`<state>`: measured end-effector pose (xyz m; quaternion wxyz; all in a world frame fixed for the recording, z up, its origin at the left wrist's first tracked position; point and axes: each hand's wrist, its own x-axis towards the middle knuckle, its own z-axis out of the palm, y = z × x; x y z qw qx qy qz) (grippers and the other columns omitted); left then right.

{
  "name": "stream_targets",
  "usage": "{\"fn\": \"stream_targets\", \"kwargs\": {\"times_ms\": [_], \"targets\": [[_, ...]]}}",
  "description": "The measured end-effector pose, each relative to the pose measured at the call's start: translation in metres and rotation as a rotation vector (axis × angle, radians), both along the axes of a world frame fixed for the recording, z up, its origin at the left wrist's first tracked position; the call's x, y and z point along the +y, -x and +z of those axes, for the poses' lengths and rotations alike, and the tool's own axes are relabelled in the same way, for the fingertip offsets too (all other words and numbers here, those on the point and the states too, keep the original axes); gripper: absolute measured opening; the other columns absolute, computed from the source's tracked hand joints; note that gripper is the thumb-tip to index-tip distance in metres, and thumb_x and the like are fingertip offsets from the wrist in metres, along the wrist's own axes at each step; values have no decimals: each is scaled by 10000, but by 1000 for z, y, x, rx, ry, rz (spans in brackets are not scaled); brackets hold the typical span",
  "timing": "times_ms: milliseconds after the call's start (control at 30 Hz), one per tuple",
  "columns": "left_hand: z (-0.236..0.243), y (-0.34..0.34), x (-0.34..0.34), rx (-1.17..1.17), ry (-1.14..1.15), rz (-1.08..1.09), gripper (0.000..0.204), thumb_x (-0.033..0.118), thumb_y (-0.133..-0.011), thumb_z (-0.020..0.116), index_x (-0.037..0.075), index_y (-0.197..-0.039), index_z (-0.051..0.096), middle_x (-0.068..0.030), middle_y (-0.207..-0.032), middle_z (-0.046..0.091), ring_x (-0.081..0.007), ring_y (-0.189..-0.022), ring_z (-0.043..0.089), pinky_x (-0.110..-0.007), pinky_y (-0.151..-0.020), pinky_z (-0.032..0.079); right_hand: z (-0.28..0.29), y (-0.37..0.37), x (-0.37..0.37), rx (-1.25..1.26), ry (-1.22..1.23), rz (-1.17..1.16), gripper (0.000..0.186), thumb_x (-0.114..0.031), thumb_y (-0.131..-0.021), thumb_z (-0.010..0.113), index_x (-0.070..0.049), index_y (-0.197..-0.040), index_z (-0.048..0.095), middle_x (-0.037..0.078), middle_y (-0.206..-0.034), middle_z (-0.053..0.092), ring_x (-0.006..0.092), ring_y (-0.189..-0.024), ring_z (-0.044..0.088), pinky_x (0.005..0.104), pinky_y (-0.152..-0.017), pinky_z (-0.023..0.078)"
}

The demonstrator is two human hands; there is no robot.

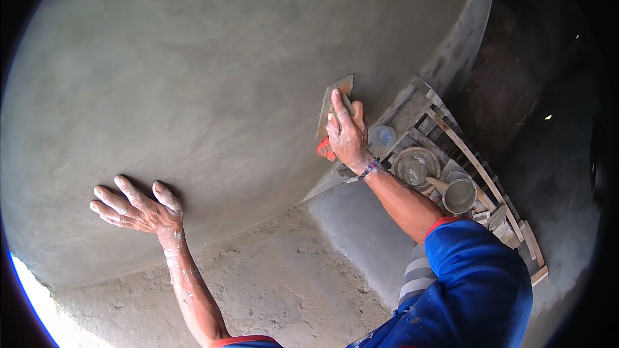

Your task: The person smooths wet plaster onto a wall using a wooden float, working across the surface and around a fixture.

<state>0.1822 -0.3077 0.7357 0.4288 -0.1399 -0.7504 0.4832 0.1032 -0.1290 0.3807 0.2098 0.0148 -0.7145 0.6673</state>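
Fresh grey plaster covers a broad wall (213, 64) in front of me, smooth over most of its face. My left hand (142, 211) rests against the lower left of this wall, fingers spread, holding nothing. Farther right, my right hand (348, 134) grips a plastering trowel (324, 113) by its back. The trowel's flat blade is tilted and lies at or very near the plaster; I cannot tell if it touches all along. Just below the blade shows a small red thing (325, 149) whose kind I cannot make out. Plaster specks coat both hands.
At right, a wooden platform (471, 154) of slats carries a round basin (419, 166) of grey mix, a container (460, 196) with more mix and a bluish tub (382, 136). A rough, unsmoothed wall strip (277, 277) runs below, beside a smoother grey panel (354, 235).
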Motion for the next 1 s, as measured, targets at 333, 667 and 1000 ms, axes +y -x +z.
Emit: {"fn": "stream_targets", "kwargs": {"times_ms": [333, 667, 1000], "targets": [[0, -3, -1, -5, -1, -13, 638, 514, -1051, 356, 134, -1563, 333, -181, -1646, 198, -430, -1518, 128, -615, -1183, 161, 26, 52, 55, 126, 58, -55, 613, -37, -848, 637, -136, -1444, 536, 138, -992, 518, 327, -869, 561, 419, -786, 501], [-5, 8, 2, -1, -49, -11, 615, 487, -1050, 341, 163, -1572, 318, -186, -1654, 169, -436, -1523, 112, -610, -1199, 109, -29, 52, 64, 171, -123, -54, 639, -41, -829, 648, -206, -1440, 555, 111, -973, 505, 313, -867, 549, 442, -823, 468], [-3, 5, 2, -3, -37, -16, 604, 472, -1045, 365, 143, -1553, 351, -198, -1640, 207, -449, -1518, 118, -611, -1191, 135, -25, 9, 25, 249, -172, 17, 628, -53, -849, 647, -248, -1438, 553, 121, -958, 493, 317, -828, 556, 477, -795, 457]]}}
